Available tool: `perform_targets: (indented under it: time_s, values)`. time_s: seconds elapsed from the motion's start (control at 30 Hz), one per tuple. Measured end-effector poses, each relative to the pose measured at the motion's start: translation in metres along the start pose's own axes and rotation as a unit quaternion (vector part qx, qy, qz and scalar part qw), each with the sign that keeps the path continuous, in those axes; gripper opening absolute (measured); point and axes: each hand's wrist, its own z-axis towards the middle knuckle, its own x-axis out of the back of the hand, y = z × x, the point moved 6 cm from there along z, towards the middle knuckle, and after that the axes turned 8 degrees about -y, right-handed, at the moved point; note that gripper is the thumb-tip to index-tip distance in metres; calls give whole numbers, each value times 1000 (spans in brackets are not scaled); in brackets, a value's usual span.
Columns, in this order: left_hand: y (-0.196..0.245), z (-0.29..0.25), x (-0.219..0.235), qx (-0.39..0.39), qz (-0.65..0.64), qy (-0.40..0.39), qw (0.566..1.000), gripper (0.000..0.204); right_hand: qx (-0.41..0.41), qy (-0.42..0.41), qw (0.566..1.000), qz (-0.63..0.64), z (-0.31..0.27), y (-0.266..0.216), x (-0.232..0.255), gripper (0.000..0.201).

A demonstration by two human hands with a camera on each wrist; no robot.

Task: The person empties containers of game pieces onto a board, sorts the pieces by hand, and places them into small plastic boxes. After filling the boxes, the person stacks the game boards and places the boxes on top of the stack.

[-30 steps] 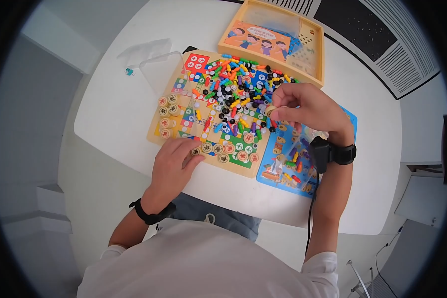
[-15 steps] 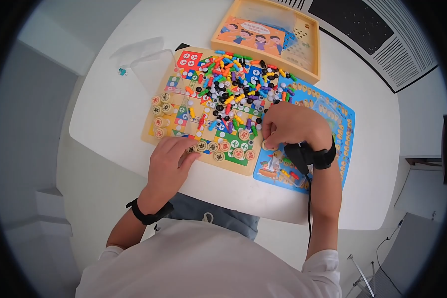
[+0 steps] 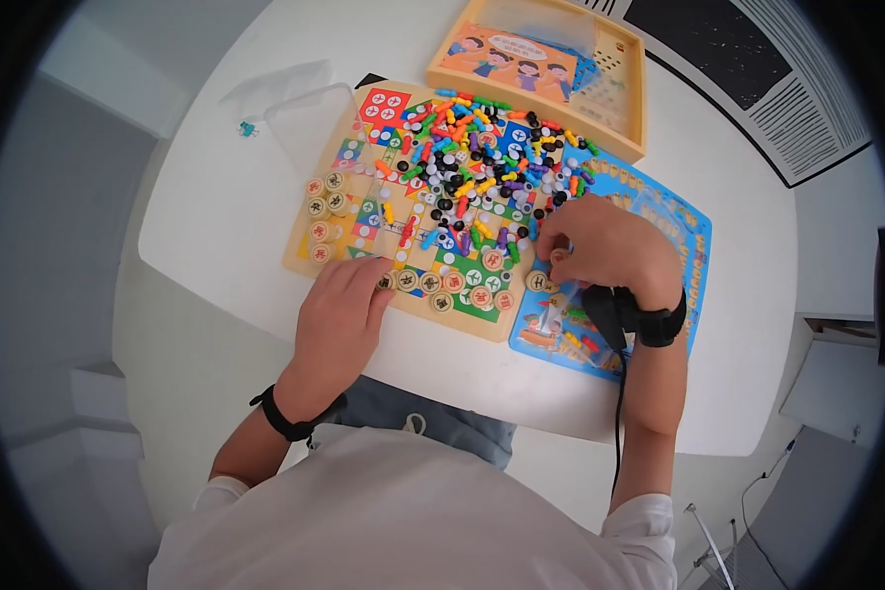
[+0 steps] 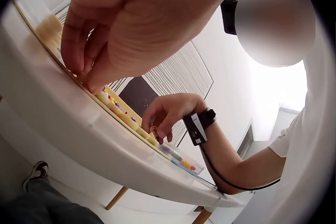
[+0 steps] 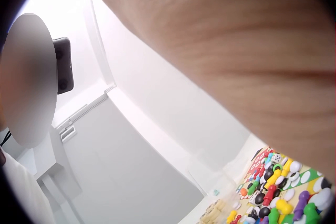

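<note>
My left hand (image 3: 337,317) pinches a wooden disc (image 3: 386,281) at the front edge of the colourful game board (image 3: 467,323), at the end of a row of similar discs. Over the blue board (image 3: 532,343), my right hand (image 3: 615,248) holds another wooden disc (image 3: 560,256) between thumb and fingers. Just left of those fingers, a disc (image 3: 537,280) lies on the blue board's edge. The left wrist view shows the right hand (image 4: 176,112) pinching its disc (image 4: 154,129). In the right wrist view, skin fills the upper part and the fingertips are hidden.
Mixed pegs and balls (image 3: 462,172) cover the middle of the game board. More discs (image 3: 321,231) stand at its left side. A wooden box (image 3: 639,108) with a picture booklet (image 3: 511,61) sits behind. A clear plastic lid (image 3: 315,123) lies at the left, and a cable (image 3: 619,423) runs from the right wrist.
My right hand moved down to the blue board's left edge, where a disc now lies, and shifted slightly away; another disc shows in its fingers. The left hand stayed near its disc.
</note>
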Motion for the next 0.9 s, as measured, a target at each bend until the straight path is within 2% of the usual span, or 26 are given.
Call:
perform_targets:
  time_s: [0.17,0.27,0.33,0.47,0.57,0.67,0.73,0.77,0.9]
  values:
    - [5,-2,2,-1,-4,-8,1000,31,28,27,999,-19,0,3,-4,25]
    - [11,3,3,-18,-49,-15,999,32,28,29,999,-31,2,0,-5,26]
    - [18,8,-3,-44,-19,-39,998,31,60,72,995,-26,2,0,-5,26]
    - [21,12,-7,-54,-3,-34,998,30,47,89,995,-27,2,0,-8,26]
    - [19,13,-7,-64,2,-44,997,30,48,68,995,-46,-1,-6,-9,28]
    - [18,15,-8,-67,9,-51,996,31,51,103,992,-59,-11,-18,-12,27]
    - [18,18,-7,-54,7,-63,997,31,72,129,984,-97,-9,-23,-19,27]
    - [18,18,-6,-55,8,-63,997,31,119,164,975,-93,-10,-26,-21,25]
    - [26,22,-1,-66,-3,-58,996,31,61,110,985,-122,2,-25,-28,21]
